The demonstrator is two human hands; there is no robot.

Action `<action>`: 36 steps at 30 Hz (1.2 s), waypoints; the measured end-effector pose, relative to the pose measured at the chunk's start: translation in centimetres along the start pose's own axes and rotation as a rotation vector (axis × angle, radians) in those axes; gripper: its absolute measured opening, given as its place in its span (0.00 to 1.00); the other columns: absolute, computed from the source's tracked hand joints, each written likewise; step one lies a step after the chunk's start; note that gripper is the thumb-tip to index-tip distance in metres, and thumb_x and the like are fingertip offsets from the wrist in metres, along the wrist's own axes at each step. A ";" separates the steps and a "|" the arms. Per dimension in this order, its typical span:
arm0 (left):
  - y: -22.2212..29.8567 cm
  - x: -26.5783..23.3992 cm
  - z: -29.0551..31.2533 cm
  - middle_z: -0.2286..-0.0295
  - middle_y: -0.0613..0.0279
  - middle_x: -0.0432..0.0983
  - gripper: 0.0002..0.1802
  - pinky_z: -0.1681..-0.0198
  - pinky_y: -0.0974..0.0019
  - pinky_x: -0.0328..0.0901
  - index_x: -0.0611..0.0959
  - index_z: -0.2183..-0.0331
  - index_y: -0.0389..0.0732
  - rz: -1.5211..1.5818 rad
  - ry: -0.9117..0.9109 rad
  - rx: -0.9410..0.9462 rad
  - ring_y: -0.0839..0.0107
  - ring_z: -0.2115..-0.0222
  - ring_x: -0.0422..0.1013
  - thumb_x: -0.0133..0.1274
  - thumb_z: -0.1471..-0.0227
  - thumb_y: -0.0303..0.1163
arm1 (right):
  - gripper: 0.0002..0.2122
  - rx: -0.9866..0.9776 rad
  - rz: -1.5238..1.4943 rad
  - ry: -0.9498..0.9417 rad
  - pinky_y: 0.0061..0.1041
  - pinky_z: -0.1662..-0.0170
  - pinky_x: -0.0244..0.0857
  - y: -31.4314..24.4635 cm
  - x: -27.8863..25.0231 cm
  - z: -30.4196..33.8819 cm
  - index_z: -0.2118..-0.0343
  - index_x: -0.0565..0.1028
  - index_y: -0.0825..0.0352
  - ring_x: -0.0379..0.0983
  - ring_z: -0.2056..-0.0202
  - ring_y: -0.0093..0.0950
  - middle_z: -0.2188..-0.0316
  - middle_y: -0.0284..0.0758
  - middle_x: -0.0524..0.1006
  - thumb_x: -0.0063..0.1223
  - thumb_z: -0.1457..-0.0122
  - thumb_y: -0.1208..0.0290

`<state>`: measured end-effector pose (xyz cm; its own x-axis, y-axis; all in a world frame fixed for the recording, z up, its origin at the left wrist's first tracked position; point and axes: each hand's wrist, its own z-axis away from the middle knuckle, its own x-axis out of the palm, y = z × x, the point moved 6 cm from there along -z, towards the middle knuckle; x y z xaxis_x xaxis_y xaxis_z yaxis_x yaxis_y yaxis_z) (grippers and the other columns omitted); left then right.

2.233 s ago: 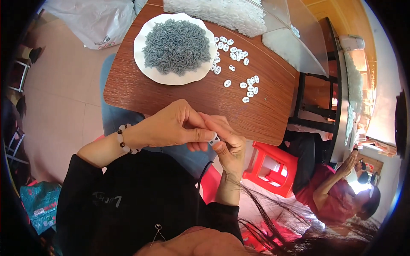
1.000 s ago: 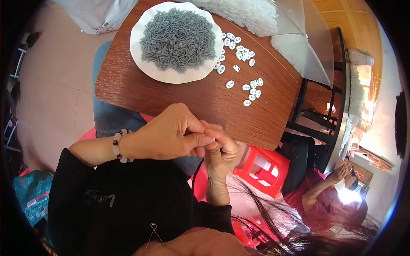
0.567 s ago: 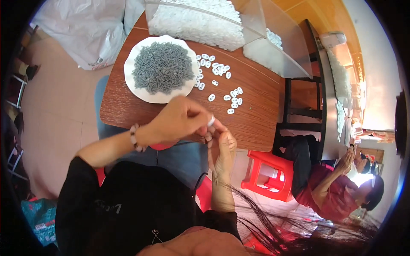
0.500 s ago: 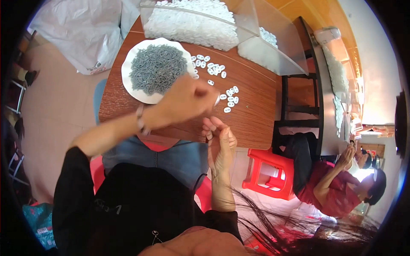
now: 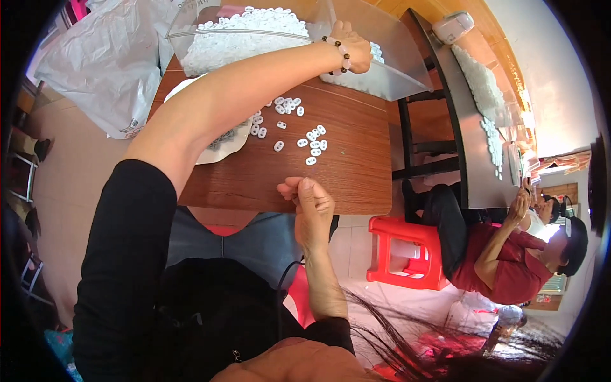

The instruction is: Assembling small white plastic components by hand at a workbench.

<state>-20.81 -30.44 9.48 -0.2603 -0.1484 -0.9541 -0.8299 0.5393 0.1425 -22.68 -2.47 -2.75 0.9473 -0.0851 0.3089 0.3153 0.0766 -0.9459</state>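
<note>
My left hand (image 5: pixel 352 49), with a beaded bracelet at the wrist, reaches across the table to the near wall of the right-hand clear box (image 5: pixel 382 79). Its fingers bend over the box's rim, and their tips are hidden. My right hand (image 5: pixel 312 207) is closed in a pinch at the table's near edge; anything between its fingertips is too small to make out. Small white oval pieces with dark marks (image 5: pixel 315 144) lie in loose groups on the brown table (image 5: pixel 254 188). The left forearm covers most of a white scalloped plate (image 5: pixel 219 153) of thin grey pieces.
A larger clear box (image 5: pixel 245 48) heaped with white pieces stands at the table's back. White plastic sacks (image 5: pixel 105 67) are on the left. To the right are a red stool (image 5: pixel 407 251), a dark table (image 5: pixel 477 140) and a seated person in dark red (image 5: pixel 509 264).
My left hand has moved from above the table's middle, beside the plate, out to the right-hand box. My right hand stays pinched near the table edge. The view has shifted slightly.
</note>
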 end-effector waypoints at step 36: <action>-1.6 4.7 20.9 0.76 0.54 0.77 0.09 0.70 0.64 0.66 0.80 0.67 0.34 0.811 0.067 -0.011 0.64 0.74 0.74 0.57 0.51 0.29 | 0.13 -0.068 0.245 0.101 0.19 0.63 0.66 -0.2 -1.7 -0.9 0.64 0.78 0.72 0.74 0.68 0.20 0.71 0.37 0.80 0.48 0.36 0.65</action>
<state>-10.41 -14.72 -0.74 -0.8109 0.2356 -0.5356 -0.3755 0.4925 0.7851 -24.39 -3.28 -3.18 0.9833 -0.1711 0.0615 0.0693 0.0403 -0.9968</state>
